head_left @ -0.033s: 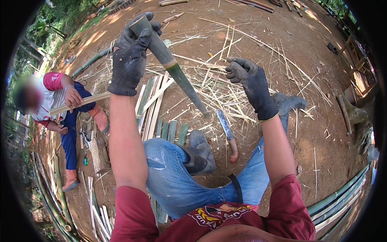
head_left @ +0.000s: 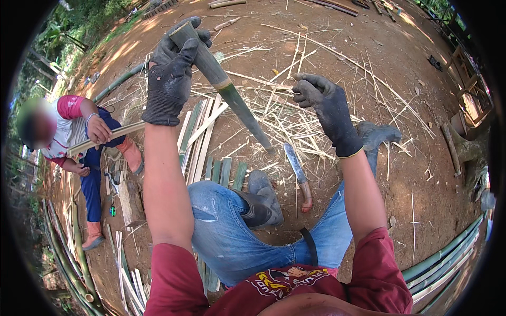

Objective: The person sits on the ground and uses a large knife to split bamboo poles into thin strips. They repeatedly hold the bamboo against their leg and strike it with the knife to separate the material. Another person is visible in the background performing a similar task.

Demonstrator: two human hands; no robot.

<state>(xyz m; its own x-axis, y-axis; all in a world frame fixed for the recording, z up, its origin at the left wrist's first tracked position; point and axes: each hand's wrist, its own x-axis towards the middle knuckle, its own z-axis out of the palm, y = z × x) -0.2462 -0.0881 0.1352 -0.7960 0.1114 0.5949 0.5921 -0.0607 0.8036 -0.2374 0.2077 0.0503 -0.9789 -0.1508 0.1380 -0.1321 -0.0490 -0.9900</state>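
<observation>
My left hand [head_left: 171, 79], in a dark work glove, grips the top end of a green bamboo pole [head_left: 237, 102]. The pole slants down to the right, and its lower tip rests on the dirt just ahead of my boot [head_left: 263, 197]. My right hand [head_left: 327, 108], also gloved, hovers to the right of the pole with its fingers loosely curled, apart from the pole and holding nothing. A big knife [head_left: 295, 166] with a wooden handle lies on the ground between my legs, below the pole's tip.
Split bamboo strips [head_left: 203, 131] and thin shavings litter the dirt ahead. Another person [head_left: 79, 131] sits at the left holding a bamboo strip. Long bamboo poles [head_left: 448, 263] lie at the lower right and along the left edge. A wooden frame [head_left: 469, 95] stands far right.
</observation>
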